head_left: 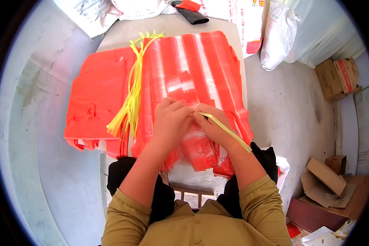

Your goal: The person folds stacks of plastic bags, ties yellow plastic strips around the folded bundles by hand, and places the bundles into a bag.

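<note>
A narrow bundle of folded red plastic bags (203, 153) lies under my hands, on top of a wide stack of red-and-clear striped plastic bags (219, 53). My left hand (170, 121) is closed over the bundle's middle, fingertips pinched together; what is between them is hidden. Against it, fingertips nearly meeting, my right hand (211, 125) pinches a yellow plastic strip (233, 135), whose loose end trails back over the wrist. To the left, a bunch of similar yellow strips (135, 86) lies along the stack's edge.
A pile of folded red bags (96, 90) lies on the left of the table (123, 33). White printed sacks (88, 16) and a black-and-red roll (192, 14) sit at the far edge. Cardboard boxes (336, 80) and flattened cardboard (328, 184) stand on the right.
</note>
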Available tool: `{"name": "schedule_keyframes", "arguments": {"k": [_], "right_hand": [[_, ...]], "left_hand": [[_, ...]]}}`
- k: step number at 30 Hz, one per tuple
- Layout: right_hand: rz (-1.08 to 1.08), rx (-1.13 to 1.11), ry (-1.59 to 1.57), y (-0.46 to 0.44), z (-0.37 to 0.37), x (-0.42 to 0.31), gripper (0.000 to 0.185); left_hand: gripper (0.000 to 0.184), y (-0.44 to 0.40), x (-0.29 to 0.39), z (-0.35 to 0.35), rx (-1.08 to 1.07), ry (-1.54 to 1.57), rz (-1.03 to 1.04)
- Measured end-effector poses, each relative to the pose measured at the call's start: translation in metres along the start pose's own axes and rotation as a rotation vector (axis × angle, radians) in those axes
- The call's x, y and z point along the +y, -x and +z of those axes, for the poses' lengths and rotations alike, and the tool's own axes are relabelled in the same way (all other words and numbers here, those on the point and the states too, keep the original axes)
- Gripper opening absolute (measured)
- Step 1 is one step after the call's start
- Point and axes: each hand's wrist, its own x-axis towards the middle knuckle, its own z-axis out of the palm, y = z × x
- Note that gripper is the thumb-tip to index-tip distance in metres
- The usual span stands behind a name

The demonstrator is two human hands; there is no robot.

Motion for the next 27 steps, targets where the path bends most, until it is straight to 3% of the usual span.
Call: {"name": "schedule_keyframes", "arguments": {"k": [2,6,8,9,12,15,18,21,24,27], "right_hand": [[0.045,0.014,-0.103,0.000,0.002,0.003,0.015],[0.198,-0.072,-0.007,-0.003,-0.004,-0.005,0.015],[-0.137,0.074,0.185,-0.004,0.003,0.001,0.020],[-0.306,0.150,0.281,-0.004,0.006,0.003,0.022],[-0.452,0.238,0.411,-0.007,0.010,0.004,0.025],[-0.449,0.273,0.407,-0.007,0.010,0.009,0.021],[-0.329,0.248,0.270,-0.006,0.010,0.010,0.015],[-0.268,0.261,0.282,-0.001,0.012,0.011,0.021],[0.135,0.097,-0.065,0.004,0.007,-0.006,0.026],[0.195,-0.052,-0.339,0.004,-0.002,-0.002,0.026]], "left_hand": [[0.007,0.000,-0.001,0.001,0.013,0.035,-0.069],[0.009,0.004,0.003,0.002,-0.033,0.317,-0.427],[0.012,0.006,0.002,0.005,-0.064,0.444,-0.574],[0.014,0.006,0.001,0.005,-0.082,0.385,-0.534],[0.017,0.005,0.004,0.003,-0.137,0.227,-0.419],[0.018,0.008,0.012,-0.002,-0.155,0.180,-0.367],[0.017,0.013,0.011,0.001,-0.124,0.322,-0.455],[0.017,0.016,0.006,0.005,-0.112,0.439,-0.557],[0.017,0.016,0.003,0.009,-0.098,0.423,-0.572],[0.017,0.016,0.000,0.012,-0.104,0.456,-0.590]]}}
